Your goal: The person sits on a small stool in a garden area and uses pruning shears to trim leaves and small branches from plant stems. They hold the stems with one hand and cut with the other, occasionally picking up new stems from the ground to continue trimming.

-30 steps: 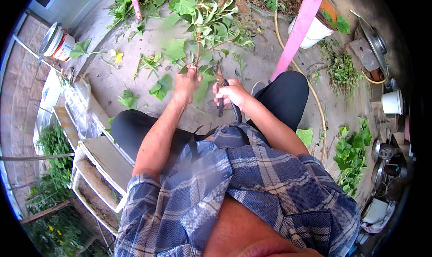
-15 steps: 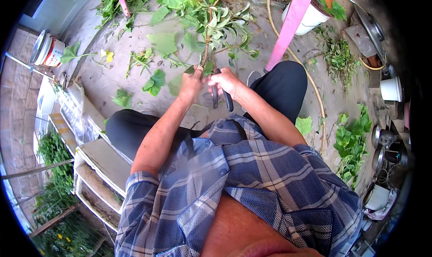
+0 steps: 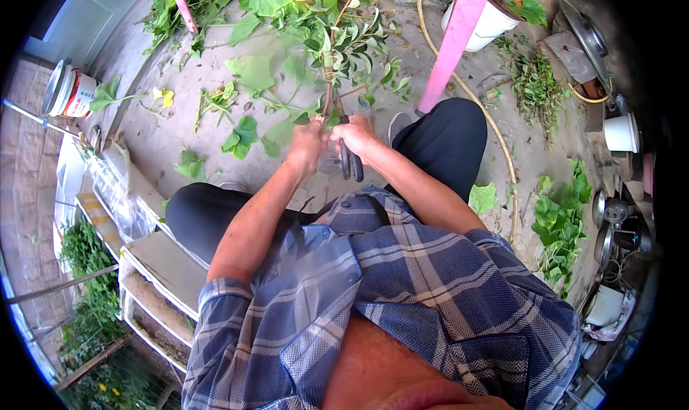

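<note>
Between my knees, my left hand [image 3: 308, 139] is closed around the lower end of a leafy branch [image 3: 329, 73] that reaches away from me. Close beside it on the right, my right hand [image 3: 357, 136] grips pruning shears [image 3: 357, 169]. Their two dark handles point back toward me, lying close together. The shears' head is against the stems just past my fingers; leaves and fingers partly hide the blades. Small pale-green leaves fill the far part of the branch. Broad green leaves [image 3: 251, 73] lie on the ground to its left.
A pink post [image 3: 457, 44] slants down at the right, beside a hose [image 3: 495, 119] and a white bucket [image 3: 488, 27]. Cut greenery [image 3: 561, 227] is heaped farther right. White planter boxes [image 3: 161, 266] stand near my left knee, with a paint bucket [image 3: 75, 92] beyond.
The shears' handles have come closer together in my right hand. Both hands stay beside each other at the branch, and the whole view has shifted slightly.
</note>
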`<state>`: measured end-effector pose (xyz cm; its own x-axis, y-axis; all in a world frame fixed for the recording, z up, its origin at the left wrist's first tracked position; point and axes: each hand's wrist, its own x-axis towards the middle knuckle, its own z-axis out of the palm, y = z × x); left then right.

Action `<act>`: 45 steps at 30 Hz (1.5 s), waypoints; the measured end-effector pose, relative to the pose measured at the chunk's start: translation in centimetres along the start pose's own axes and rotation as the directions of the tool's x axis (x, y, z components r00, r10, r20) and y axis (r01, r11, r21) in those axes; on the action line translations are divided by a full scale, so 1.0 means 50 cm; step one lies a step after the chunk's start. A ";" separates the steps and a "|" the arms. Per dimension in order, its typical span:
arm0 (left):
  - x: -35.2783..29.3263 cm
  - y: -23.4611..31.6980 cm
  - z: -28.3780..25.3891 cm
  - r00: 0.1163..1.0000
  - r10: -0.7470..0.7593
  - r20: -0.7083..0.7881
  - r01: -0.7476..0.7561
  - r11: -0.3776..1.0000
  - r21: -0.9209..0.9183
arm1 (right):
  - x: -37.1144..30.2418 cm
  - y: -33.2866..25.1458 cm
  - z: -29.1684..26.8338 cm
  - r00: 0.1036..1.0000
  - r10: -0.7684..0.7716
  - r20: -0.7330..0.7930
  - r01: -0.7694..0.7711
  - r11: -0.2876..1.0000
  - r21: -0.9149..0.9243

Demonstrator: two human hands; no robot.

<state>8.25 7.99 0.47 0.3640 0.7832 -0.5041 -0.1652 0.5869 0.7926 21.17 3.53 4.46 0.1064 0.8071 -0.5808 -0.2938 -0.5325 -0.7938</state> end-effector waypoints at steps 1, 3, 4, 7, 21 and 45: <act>0.004 -0.004 -0.002 1.000 -0.010 0.011 0.010 1.000 -0.010 | 0.003 0.006 0.000 1.000 -0.009 -0.017 0.008 1.000 -0.009; 0.013 -0.017 -0.015 0.999 -0.020 0.040 0.021 1.000 -0.019 | 0.010 0.015 -0.004 1.000 0.011 -0.026 -0.012 0.999 -0.053; 0.018 -0.020 -0.020 0.998 -0.025 0.054 0.026 0.999 -0.024 | 0.013 0.020 -0.005 0.999 0.020 -0.030 -0.022 0.997 -0.074; 0.025 -0.017 -0.025 0.996 -0.038 0.074 0.044 0.997 -0.071 | 0.015 0.045 0.004 0.995 0.068 -0.067 -0.073 0.994 -0.083; 0.031 -0.008 -0.096 0.734 0.679 -0.001 -0.396 0.430 0.812 | 0.038 -0.031 -0.110 0.899 -0.371 -0.234 0.373 0.927 -0.039; -0.072 0.004 -0.098 0.788 0.599 0.146 -0.253 0.097 0.963 | 0.133 -0.174 -0.094 0.946 -0.323 -0.039 0.317 0.942 -0.113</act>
<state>2.43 6.28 0.75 0.3220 0.9381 0.1278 0.7746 -0.3386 0.5341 28.91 12.32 6.68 0.2323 0.9253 -0.2997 -0.1354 -0.2743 -0.9521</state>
